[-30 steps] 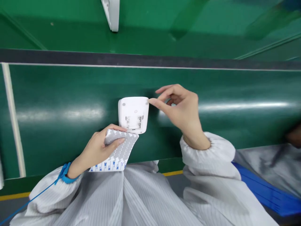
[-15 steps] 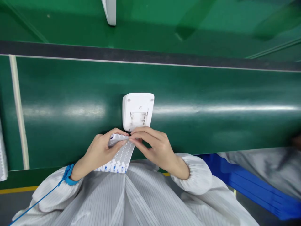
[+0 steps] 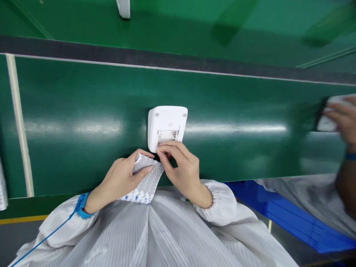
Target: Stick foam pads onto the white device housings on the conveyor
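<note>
A white plastic device point(image 3: 164, 120) lies underside up on the green bench, its battery compartment uncovered. Two round grey pads mark its far corners, with a cluster of small holes between. My left hand point(image 3: 121, 176) pinches a sheet of adhesive pads point(image 3: 148, 183), a pale sheet with rows of small shapes and blue 3M print along its near edge. My right hand point(image 3: 182, 167) is closed in a pinch at the near edge of the device, covering part of the compartment. Whatever sits between its fingertips is too small to make out.
At the right, a co-worker's hand point(image 3: 346, 115) is on another white device point(image 3: 326, 122). A blue crate point(image 3: 292, 218) stands below the bench edge there. A white object point(image 3: 124, 8) stands at the far side. A blue wrist cord point(image 3: 47, 237) runs from my left wrist.
My right hand has moved off the sheet's edge, up to the device's near edge. My left hand keeps the sheet. A co-worker's hand and a second white device have come into view at right.
</note>
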`<state>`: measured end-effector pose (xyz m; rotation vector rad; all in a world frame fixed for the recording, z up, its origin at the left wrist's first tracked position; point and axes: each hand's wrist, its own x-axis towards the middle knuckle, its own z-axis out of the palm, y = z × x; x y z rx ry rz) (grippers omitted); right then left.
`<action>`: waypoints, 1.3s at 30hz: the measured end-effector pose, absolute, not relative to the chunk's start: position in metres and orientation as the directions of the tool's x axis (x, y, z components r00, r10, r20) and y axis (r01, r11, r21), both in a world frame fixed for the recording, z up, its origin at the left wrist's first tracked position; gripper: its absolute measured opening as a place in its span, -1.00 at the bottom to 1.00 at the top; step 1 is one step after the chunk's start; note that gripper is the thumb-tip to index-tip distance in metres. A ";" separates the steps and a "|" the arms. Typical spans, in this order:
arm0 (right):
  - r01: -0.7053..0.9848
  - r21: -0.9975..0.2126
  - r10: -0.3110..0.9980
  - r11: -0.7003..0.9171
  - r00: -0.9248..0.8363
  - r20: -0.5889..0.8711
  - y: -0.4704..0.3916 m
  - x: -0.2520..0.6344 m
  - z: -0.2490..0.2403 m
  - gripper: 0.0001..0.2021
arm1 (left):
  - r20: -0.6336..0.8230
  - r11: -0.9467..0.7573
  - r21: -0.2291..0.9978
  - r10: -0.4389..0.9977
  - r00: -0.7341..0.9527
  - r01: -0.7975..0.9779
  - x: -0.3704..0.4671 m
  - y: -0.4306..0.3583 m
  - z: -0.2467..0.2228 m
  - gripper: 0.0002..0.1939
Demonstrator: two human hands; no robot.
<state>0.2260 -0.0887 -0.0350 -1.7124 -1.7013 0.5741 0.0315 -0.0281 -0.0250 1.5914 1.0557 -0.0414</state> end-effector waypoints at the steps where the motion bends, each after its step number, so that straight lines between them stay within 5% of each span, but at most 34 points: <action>1: 0.724 -0.686 0.989 0.067 0.044 0.142 -0.088 0.226 -0.035 -0.89 | -0.544 0.073 0.771 0.592 0.595 0.632 0.032 -0.028 -0.025 -0.73; 5: 0.733 -0.675 0.992 0.085 0.002 0.128 -0.083 0.234 -0.036 -0.91 | -0.539 0.071 0.777 0.588 0.604 0.625 0.031 -0.028 -0.024 -0.75; 9: 0.591 -0.806 0.989 -0.001 0.117 0.085 -0.083 0.242 -0.031 -0.90 | -0.520 0.071 0.797 0.585 0.623 0.600 0.028 -0.029 -0.024 -0.76; 14: 0.416 -0.909 0.999 0.028 -0.051 0.007 -0.094 0.242 -0.027 -0.85 | -0.485 0.052 0.823 0.581 0.654 0.565 0.029 -0.032 -0.027 -0.81; 19: 0.511 -0.824 0.969 0.244 -0.088 0.232 -0.102 0.245 -0.028 -0.87 | -0.492 0.079 0.830 0.571 0.657 0.553 0.034 -0.032 -0.028 -0.78; 26: 0.500 -0.829 0.924 -0.252 0.378 -0.053 -0.106 0.263 -0.029 -0.96 | -0.550 0.129 0.808 0.512 0.660 0.574 0.039 -0.027 -0.019 -0.57; 35: 0.712 -0.697 0.959 -0.082 0.248 0.140 -0.109 0.255 -0.036 -0.89 | -0.585 0.160 0.781 0.525 0.618 0.603 0.042 -0.027 -0.018 -0.62; 39: 0.793 -0.607 0.985 -0.050 0.140 0.101 -0.103 0.260 -0.028 -0.89 | -0.567 0.151 0.796 0.524 0.636 0.586 0.040 -0.028 -0.020 -0.61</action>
